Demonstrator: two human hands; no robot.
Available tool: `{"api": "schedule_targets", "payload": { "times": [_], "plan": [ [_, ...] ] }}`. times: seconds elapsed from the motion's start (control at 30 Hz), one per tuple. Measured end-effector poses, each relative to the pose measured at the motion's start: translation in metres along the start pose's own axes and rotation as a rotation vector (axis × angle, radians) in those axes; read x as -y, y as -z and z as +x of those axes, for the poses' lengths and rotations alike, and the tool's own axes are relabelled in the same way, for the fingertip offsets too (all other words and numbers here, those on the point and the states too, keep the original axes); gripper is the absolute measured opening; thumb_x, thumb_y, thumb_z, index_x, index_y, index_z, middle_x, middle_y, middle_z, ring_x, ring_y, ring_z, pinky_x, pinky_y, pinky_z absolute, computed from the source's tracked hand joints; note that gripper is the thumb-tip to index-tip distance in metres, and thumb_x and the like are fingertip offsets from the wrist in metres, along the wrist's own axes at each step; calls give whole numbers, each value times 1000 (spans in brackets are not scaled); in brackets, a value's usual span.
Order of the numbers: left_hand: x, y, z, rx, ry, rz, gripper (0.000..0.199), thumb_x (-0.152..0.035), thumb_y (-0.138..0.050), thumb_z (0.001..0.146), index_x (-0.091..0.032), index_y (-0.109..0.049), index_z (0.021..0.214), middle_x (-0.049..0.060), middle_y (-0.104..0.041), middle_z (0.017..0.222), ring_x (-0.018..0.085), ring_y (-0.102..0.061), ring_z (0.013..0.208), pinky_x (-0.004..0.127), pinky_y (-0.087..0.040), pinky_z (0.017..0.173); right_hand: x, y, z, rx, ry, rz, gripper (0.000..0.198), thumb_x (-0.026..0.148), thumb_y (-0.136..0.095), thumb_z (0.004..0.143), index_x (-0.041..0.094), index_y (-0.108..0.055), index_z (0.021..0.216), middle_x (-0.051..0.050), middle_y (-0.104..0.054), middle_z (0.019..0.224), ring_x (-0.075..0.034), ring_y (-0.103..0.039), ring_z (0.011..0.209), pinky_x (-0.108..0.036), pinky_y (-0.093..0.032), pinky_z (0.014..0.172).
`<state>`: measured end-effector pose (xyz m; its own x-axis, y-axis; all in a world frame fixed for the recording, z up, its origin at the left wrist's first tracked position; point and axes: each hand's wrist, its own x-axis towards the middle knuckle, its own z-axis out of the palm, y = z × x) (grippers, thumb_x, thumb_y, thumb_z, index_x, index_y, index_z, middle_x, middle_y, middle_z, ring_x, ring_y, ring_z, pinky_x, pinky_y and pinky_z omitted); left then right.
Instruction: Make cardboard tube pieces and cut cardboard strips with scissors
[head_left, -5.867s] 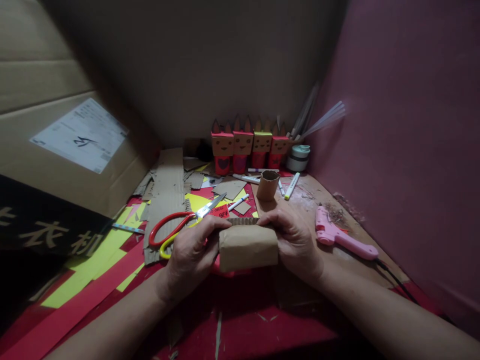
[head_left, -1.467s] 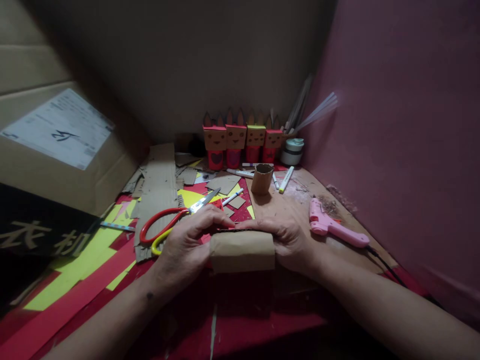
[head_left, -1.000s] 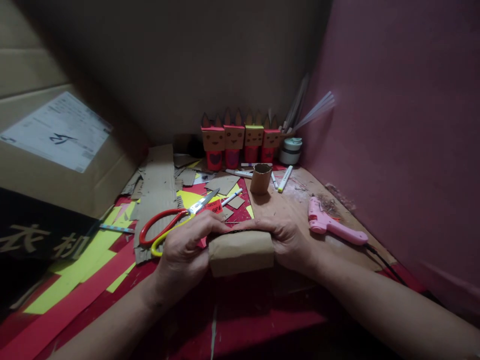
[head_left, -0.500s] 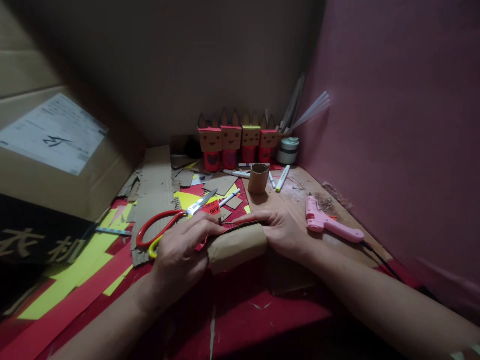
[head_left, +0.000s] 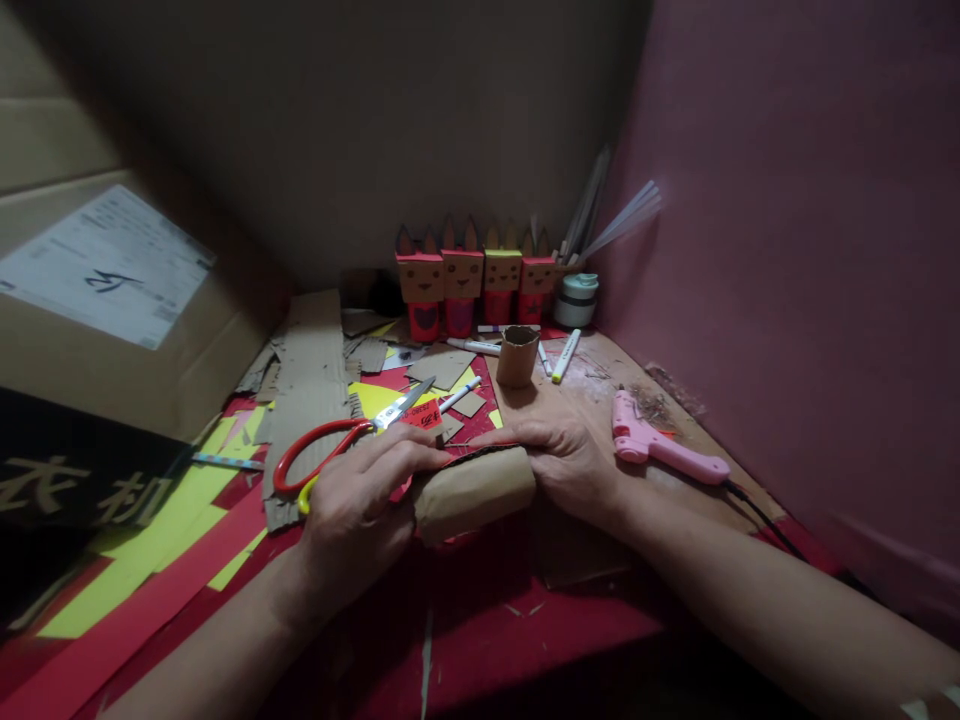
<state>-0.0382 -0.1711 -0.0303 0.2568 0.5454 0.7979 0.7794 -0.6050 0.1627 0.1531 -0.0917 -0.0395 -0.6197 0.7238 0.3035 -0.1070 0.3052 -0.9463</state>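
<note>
A curved piece of brown cardboard (head_left: 474,496), bent like a half tube, is held between my two hands above the red tabletop. My left hand (head_left: 371,490) is closed on its left end, and my right hand (head_left: 566,460) pinches the right end with the fingers along the far edge. A strip of red shows behind that edge. Just beyond the hands stands a short cardboard tube (head_left: 518,358), upright. Scissors (head_left: 330,452) with red and yellow handles lie by my left hand, blades pointing away. The fingertips under the cardboard are hidden.
Several cardboard figures with pointed ears (head_left: 462,275) line the back. A pink glue gun (head_left: 660,445) with a black cord lies at the right. Markers (head_left: 566,357), a lidded jar (head_left: 576,300), cardboard scraps (head_left: 307,350) and yellow paper (head_left: 150,560) lie around. A large box (head_left: 97,370) stands left.
Almost nothing differs. Both hands keep their hold on the curved cardboard, which has shifted only very slightly.
</note>
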Motion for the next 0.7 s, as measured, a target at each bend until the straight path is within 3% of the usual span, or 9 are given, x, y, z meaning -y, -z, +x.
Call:
{"api": "schedule_targets", "payload": {
  "times": [0.13, 0.23, 0.3, 0.33, 0.37, 0.47, 0.57, 0.7],
  "plan": [
    [-1, 2, 2, -25, -44, 77, 16, -6, -56, 79, -18, -61, 86, 6, -68, 85, 15, -65, 78, 23, -51, 71, -1, 4, 3, 44, -31, 37, 30, 11, -58, 72, 23, -73, 95, -1, -73, 92, -15, -66, 86, -28, -52, 75],
    [3, 2, 1, -21, -104, 116, 17, -4, -54, 80, -17, -60, 87, 7, -68, 84, 14, -64, 77, 24, -51, 70, 2, 9, 5, -80, -50, 70, 33, 7, -55, 69, 23, -70, 95, 0, -69, 90, -12, -63, 80, -23, -49, 68],
    [8, 2, -2, -36, -178, 136, 17, -5, -56, 79, -16, -60, 90, 8, -68, 87, 16, -64, 79, 27, -52, 72, 6, 12, 7, -207, -102, 74, 13, 16, -57, 74, 18, -68, 80, 0, -64, 73, -10, -58, 64, -21, -45, 57],
    [10, 1, -3, -46, -225, 147, 18, -6, -59, 78, -16, -60, 92, 9, -68, 88, 17, -64, 80, 29, -52, 74, 8, 12, 8, -239, -162, 69, 14, 25, -57, 78, 16, -65, 71, 0, -60, 64, -9, -54, 56, -21, -41, 52],
    [12, 1, -4, -50, -272, 160, 19, -7, -61, 76, -14, -60, 94, 9, -68, 89, 18, -64, 81, 32, -52, 75, 10, 12, 8, -242, -240, 65, 27, 36, -56, 81, 15, -62, 64, 0, -56, 58, -8, -49, 50, -21, -37, 47],
    [13, 2, -7, -22, -376, 206, 19, -9, -62, 78, -11, -61, 97, 11, -68, 92, 21, -62, 85, 36, -52, 76, 13, 8, 8, -150, -420, 72, 42, 51, -59, 78, 15, -55, 56, 0, -50, 51, -7, -41, 44, -22, -27, 41],
    [8, 5, -6, 66, -432, 240, 15, -11, -52, 85, -9, -61, 96, 12, -68, 92, 23, -61, 88, 36, -51, 76, 12, 6, 7, -53, -519, 166, 35, 42, -71, 70, 16, -53, 56, 3, -44, 49, -6, -34, 44, -22, -21, 41],
    [1, 7, -3, 133, -484, 223, 16, -9, -47, 86, -10, -62, 92, 11, -67, 88, 24, -60, 90, 40, -49, 80, 12, 6, 8, 45, -676, 301, 25, 33, -77, 62, 12, -62, 64, 5, -40, 47, -5, -28, 43, -23, -11, 40]
  ]
}}
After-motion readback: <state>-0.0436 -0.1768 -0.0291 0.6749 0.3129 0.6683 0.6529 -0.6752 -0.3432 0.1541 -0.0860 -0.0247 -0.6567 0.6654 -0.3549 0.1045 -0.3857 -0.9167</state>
